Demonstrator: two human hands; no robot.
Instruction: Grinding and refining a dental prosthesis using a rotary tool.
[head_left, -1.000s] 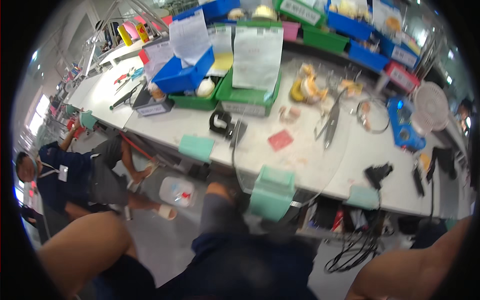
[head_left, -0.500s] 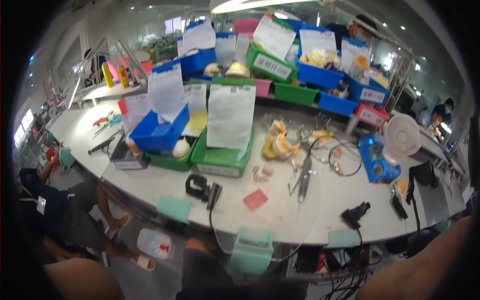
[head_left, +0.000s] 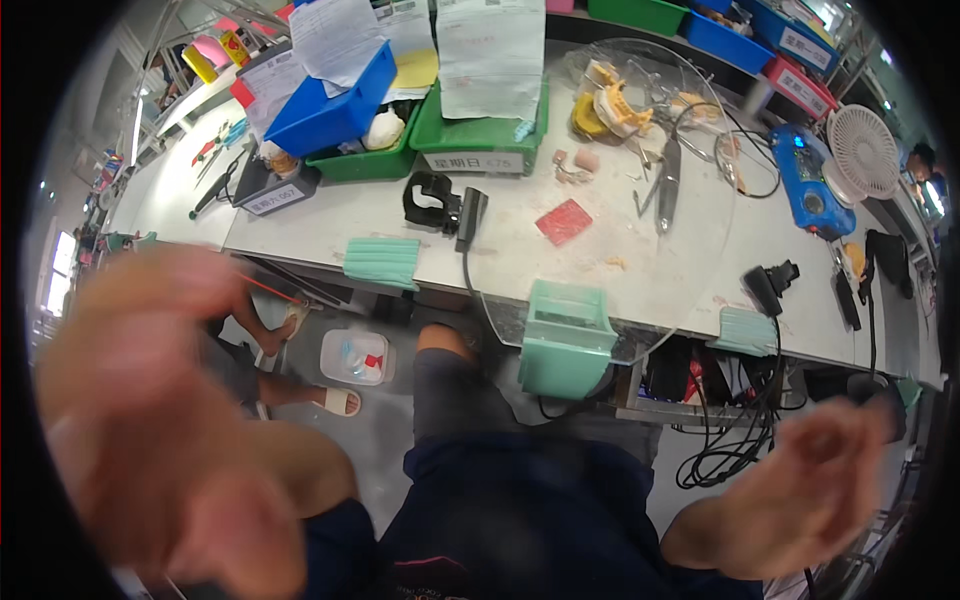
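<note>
My left hand [head_left: 165, 430] is right up near the camera, very blurred, in the air in front of the bench [head_left: 330, 220]; thumb looks set off, can't tell if the other fingers are spread or pressed together. My right hand [head_left: 800, 490], lower right, also blurred and below the bench edge, fingers look bunched, can't tell if they pinch anything. Nearest it on the bench: black gadget [head_left: 768, 288] just behind a green pad [head_left: 745, 332], cables [head_left: 752, 440] hanging below. Nearest my left: ribbed green pad [head_left: 380, 262] on the edge, black strap [head_left: 432, 203] near it. Mid-bench: red sheet [head_left: 565, 222], grey pen tool [head_left: 668, 195], yellow tooth model [head_left: 617, 110]; white fan [head_left: 865, 150] far right
</note>
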